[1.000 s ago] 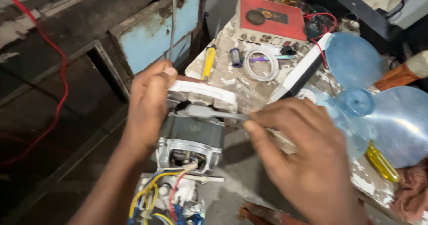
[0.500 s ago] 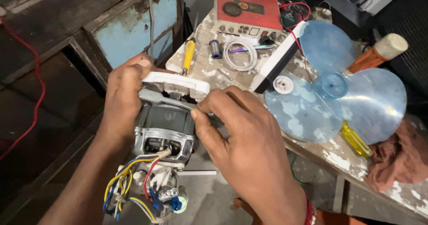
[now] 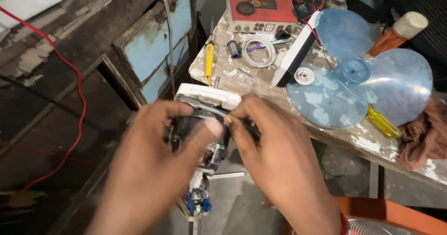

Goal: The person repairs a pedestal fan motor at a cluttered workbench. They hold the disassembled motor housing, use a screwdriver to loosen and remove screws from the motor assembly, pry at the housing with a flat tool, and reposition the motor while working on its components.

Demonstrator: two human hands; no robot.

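Observation:
Both my hands grip a small fan motor (image 3: 205, 123) held in the air in front of the workbench. Its white plastic front housing (image 3: 207, 97) faces away, and a thin metal shaft (image 3: 216, 82) sticks up from it. My left hand (image 3: 153, 160) wraps the dark motor body from the left, thumb across its side. My right hand (image 3: 274, 156) holds the right side, fingertips near the housing edge. Coloured wires with a blue connector (image 3: 198, 202) hang below the motor.
On the paint-stained workbench (image 3: 335, 132) lie a translucent blue fan blade (image 3: 368, 81), yellow-handled screwdrivers (image 3: 210, 58) (image 3: 384, 122), a coil of white wire (image 3: 260, 51), a red box-shaped meter (image 3: 260, 9), a white cap (image 3: 305, 76). A red cable (image 3: 74, 90) runs over dark boards at the left.
My left hand has shifted over the front of the motor body, covering it. The motor sits turned, its wires now hanging straight below. The view has swung left.

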